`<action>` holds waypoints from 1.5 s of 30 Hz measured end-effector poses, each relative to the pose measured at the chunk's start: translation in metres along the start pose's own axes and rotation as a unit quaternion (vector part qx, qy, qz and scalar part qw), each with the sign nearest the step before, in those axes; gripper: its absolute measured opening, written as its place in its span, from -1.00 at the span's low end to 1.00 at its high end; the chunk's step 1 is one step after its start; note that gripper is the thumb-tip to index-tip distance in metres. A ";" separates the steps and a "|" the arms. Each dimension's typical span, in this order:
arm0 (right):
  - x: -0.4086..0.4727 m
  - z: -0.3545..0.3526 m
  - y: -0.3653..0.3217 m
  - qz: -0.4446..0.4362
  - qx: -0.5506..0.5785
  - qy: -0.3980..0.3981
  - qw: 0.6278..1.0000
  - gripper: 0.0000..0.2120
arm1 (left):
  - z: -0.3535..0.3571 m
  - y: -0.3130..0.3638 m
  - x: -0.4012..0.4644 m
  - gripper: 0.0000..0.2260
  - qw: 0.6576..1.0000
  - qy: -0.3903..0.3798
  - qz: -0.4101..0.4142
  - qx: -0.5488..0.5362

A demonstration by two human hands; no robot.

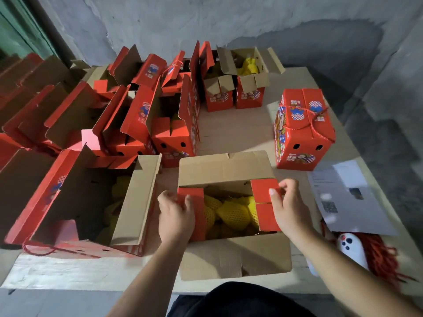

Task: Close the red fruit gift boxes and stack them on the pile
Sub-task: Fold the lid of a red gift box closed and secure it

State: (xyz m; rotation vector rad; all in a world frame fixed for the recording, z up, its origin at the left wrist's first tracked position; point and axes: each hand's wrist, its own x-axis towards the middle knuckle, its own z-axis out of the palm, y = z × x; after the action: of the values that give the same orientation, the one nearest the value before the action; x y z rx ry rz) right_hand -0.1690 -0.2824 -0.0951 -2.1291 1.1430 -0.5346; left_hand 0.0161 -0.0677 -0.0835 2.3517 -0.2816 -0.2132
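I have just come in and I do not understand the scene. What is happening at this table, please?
A person is closing an open red cardboard gift box that holds fruit in yellow foam nets. The left hand grips the left red side flap; the right hand pinches the right red side flap. Its long flaps are still open. One closed red box with a rope handle stands behind.

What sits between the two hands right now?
In the head view, the open box's mouth: yellow foam-netted fruit lies between the left hand on the left red flap and the right hand on the right red flap.
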 end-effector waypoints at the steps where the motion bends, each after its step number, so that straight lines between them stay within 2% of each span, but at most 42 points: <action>1: 0.003 0.000 0.004 0.029 0.003 -0.008 1.000 -0.78 | 0.003 0.002 0.003 -0.55 1.000 -0.025 0.000 0.017; 3: 0.011 0.004 0.006 0.088 0.028 -0.052 0.994 -0.64 | 0.007 0.006 0.014 -0.53 0.996 -0.065 -0.023 0.061; 5: 0.017 0.007 0.004 0.106 0.043 -0.086 0.990 -0.60 | 0.009 0.006 0.021 -0.54 0.993 -0.089 -0.047 0.060; 9: 0.014 0.006 0.003 0.082 0.071 -0.094 0.990 -0.50 | 0.010 -0.003 0.025 -0.57 0.988 -0.114 -0.068 -0.077; 13: 0.012 0.005 0.004 0.074 0.120 -0.081 0.987 -0.51 | 0.007 -0.008 0.028 -0.58 0.962 -0.138 -0.096 -0.214; 17: 0.008 0.003 0.003 0.064 0.186 -0.079 0.977 -0.54 | 0.000 -0.006 0.024 -0.57 0.948 -0.144 -0.076 -0.273; 20: 0.004 0.002 0.006 0.048 0.231 -0.047 0.971 -0.68 | 0.000 -0.006 0.021 -0.56 0.940 -0.139 -0.043 -0.309; 23: 0.000 -0.001 0.003 0.057 0.325 -0.043 0.943 -0.79 | -0.005 -0.001 0.013 -0.70 0.912 -0.149 -0.066 -0.376; 26: 0.000 -0.004 -0.001 0.099 0.403 -0.026 0.909 -0.72 | -0.007 -0.001 0.010 -0.61 0.871 -0.160 -0.101 -0.454; 28: 0.000 -0.005 -0.004 0.109 0.397 -0.027 0.911 -0.67 | -0.007 -0.002 0.009 -0.58 0.857 -0.159 -0.107 -0.479; 31: -0.002 -0.010 -0.006 0.057 0.293 -0.040 0.954 -0.53 | -0.007 -0.003 0.009 -0.57 0.867 -0.155 -0.113 -0.459; 32: -0.002 -0.010 -0.004 0.042 0.269 -0.045 0.961 -0.57 | -0.007 -0.003 0.009 -0.57 0.869 -0.162 -0.116 -0.454; 34: -0.001 -0.010 0.001 0.047 0.258 -0.070 0.962 -0.77 | -0.010 -0.004 0.011 -0.58 0.872 -0.185 -0.123 -0.436; 35: 0.000 -0.010 0.003 0.051 0.249 -0.089 0.963 -0.79 | -0.010 -0.006 0.010 -0.57 0.880 -0.199 -0.116 -0.416; 37: 0.002 -0.010 0.005 0.051 0.218 -0.117 0.967 -0.73 | -0.010 -0.009 0.009 -0.54 0.933 -0.198 -0.028 -0.298; 38: 0.004 -0.010 0.005 0.040 0.191 -0.122 0.973 -0.70 | -0.010 -0.012 0.010 -0.51 0.964 -0.178 0.046 -0.190; 39: 0.005 -0.011 0.003 0.021 0.151 -0.124 0.980 -0.65 | -0.008 -0.015 0.012 -0.46 0.978 -0.160 0.107 -0.076; 41: 0.008 -0.013 0.002 -0.038 0.049 -0.128 0.990 -0.56 | -0.008 -0.014 0.020 -0.31 0.971 -0.119 0.190 0.078; 43: 0.009 -0.016 -0.001 -0.096 -0.037 -0.160 0.982 -0.47 | -0.010 -0.010 0.028 -0.29 0.937 -0.099 0.298 0.154; 45: 0.009 -0.019 -0.004 -0.118 -0.124 -0.234 0.957 -0.34 | -0.013 -0.007 0.034 -0.31 0.905 -0.150 0.350 0.189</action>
State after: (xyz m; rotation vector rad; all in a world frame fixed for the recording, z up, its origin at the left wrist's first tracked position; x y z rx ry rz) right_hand -0.1736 -0.2951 -0.0787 -2.4479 0.7224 0.0273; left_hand 0.0531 -0.0637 -0.0819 2.4075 -1.3933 -0.1749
